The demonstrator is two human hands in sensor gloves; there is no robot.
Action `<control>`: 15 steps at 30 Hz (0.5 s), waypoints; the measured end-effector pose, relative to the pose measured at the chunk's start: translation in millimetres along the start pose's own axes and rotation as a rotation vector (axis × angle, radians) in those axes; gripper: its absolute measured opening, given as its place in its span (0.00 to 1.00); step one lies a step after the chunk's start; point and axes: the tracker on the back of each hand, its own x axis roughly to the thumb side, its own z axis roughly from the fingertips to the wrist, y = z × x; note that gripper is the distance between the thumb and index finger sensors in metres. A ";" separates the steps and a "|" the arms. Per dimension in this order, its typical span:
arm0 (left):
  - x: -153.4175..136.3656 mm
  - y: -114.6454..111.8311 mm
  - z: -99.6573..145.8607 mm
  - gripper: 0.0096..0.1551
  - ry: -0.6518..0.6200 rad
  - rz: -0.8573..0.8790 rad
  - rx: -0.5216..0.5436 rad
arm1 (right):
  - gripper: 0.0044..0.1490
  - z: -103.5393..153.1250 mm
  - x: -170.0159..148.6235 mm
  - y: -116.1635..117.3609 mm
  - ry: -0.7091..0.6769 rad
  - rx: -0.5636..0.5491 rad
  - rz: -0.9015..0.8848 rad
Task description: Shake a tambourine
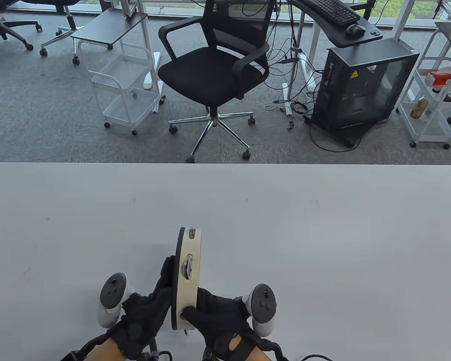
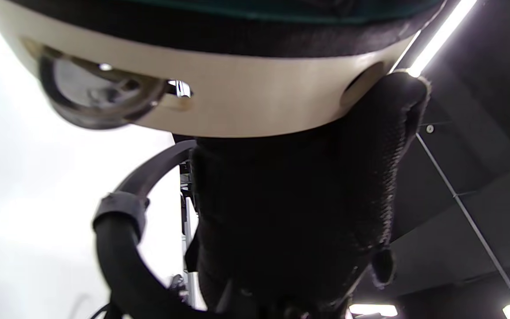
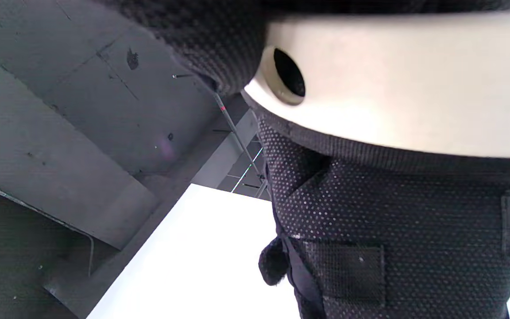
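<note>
A tambourine [image 1: 186,276] with a pale wooden rim and metal jingles stands on edge above the near middle of the white table [image 1: 323,233]. My left hand [image 1: 150,304] holds its left, dark face with the fingers up along it. My right hand [image 1: 214,316] grips the rim near its bottom end from the right, thumb on the wood. In the left wrist view the rim [image 2: 246,106] with a jingle [image 2: 95,95] fills the top. In the right wrist view the rim [image 3: 396,88] with a round hole [image 3: 288,73] lies against my glove.
Beyond the table's far edge stand a black office chair [image 1: 214,71], a white cart [image 1: 124,75], a computer tower [image 1: 364,86] and a shelf cart [image 1: 432,101].
</note>
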 end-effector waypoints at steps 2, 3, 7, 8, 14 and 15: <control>-0.6 0.9 1.5 0.51 0.006 -0.014 0.018 | 0.34 -0.1 -0.7 0.4 0.000 0.003 0.007; -0.8 1.6 1.6 0.51 0.009 -0.018 0.017 | 0.34 -0.3 -1.9 0.7 0.003 0.000 0.002; -3.6 7.7 1.5 0.51 0.055 -0.037 0.055 | 0.34 0.1 -3.9 -1.5 0.030 -0.044 0.018; -5.2 9.1 2.0 0.51 0.079 -0.051 0.071 | 0.34 0.2 -4.5 -2.8 0.038 -0.057 0.032; -6.9 22.6 8.8 0.52 0.100 -0.020 0.173 | 0.34 3.7 1.0 -13.1 0.046 -0.170 0.186; -5.1 24.9 9.9 0.52 0.086 -0.030 0.205 | 0.34 4.7 3.5 -14.9 0.035 -0.197 0.214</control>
